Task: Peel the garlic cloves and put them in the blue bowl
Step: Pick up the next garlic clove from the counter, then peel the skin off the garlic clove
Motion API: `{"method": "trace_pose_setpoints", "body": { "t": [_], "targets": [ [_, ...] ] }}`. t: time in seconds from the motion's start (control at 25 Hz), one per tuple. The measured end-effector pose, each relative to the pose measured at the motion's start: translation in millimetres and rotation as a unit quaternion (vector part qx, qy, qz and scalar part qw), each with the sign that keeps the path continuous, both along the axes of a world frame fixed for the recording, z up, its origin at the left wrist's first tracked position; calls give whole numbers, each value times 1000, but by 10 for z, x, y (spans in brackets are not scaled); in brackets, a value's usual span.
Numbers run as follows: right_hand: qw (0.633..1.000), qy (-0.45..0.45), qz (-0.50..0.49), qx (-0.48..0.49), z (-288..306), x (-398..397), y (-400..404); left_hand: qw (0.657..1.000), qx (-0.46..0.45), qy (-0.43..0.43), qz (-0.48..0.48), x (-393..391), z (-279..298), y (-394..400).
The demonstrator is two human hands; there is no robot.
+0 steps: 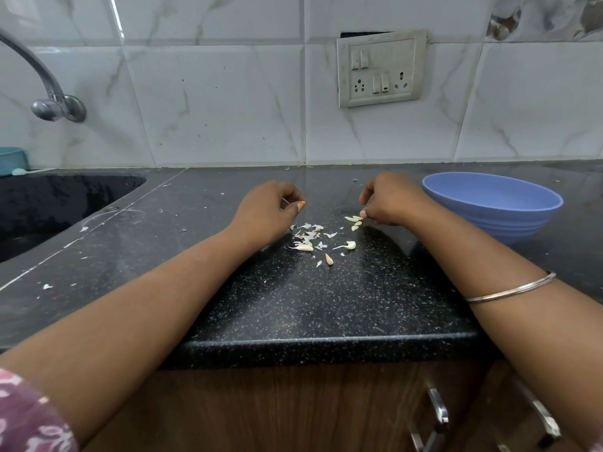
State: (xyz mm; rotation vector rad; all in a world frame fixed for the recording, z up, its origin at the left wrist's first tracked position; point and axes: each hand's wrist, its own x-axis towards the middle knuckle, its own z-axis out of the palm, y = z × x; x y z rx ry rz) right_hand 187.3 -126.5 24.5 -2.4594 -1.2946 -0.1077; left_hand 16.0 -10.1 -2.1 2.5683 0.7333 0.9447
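My left hand (266, 212) rests on the black counter with its fingers curled, and it pinches what looks like a thin sliver of garlic skin (284, 200). My right hand (393, 200) is curled over a small group of peeled garlic cloves (354, 219), and its thumb and fingertips pinch one of them. Loose garlic skins (306, 232) lie in a pile between my hands. Further cloves (350, 245) (329, 259) lie just in front of the pile. The blue bowl (496, 220) stands right of my right hand, and its inside is mostly hidden from here.
A dark sink (49, 207) is sunk into the counter at the left, with a metal tap (55, 102) above it. A socket panel (380, 68) is set in the tiled wall. The counter's front edge (326, 340) runs above wooden drawers with metal handles (439, 406).
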Motion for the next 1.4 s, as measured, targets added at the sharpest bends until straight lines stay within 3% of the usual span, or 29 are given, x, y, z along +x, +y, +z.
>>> {"method": "trace_pose_setpoints", "body": {
  "t": [0.08, 0.2, 0.32, 0.52, 0.76, 1.0, 1.2, 1.4],
  "targets": [
    [995, 72, 44, 46, 36, -63, -37, 1000, -3, 0, -3, 6, -14, 4],
    [957, 242, 149, 54, 89, -181, -130, 1000, -11, 1, -8, 26, -41, 10],
    [938, 243, 249, 2, 103, -265, -155, 999, -33, -12, -2, 37, -48, 23],
    [925, 199, 323, 11, -14, -464, -71, 998, -51, -37, 1, 46, -32, 40],
    [935, 142, 324, -9, -39, -557, -24, 994, -79, -73, -17, 40, 19, 48],
    [930, 155, 333, -11, -70, -601, -6, 990, -107, -84, -48, 48, 15, 63],
    [919, 203, 330, 77, -37, -557, 3, 985, -130, -94, -61, 41, 51, 45],
    [911, 287, 247, 163, -76, -417, 63, 971, -189, -110, -101, 34, 63, -7]
  ]
}}
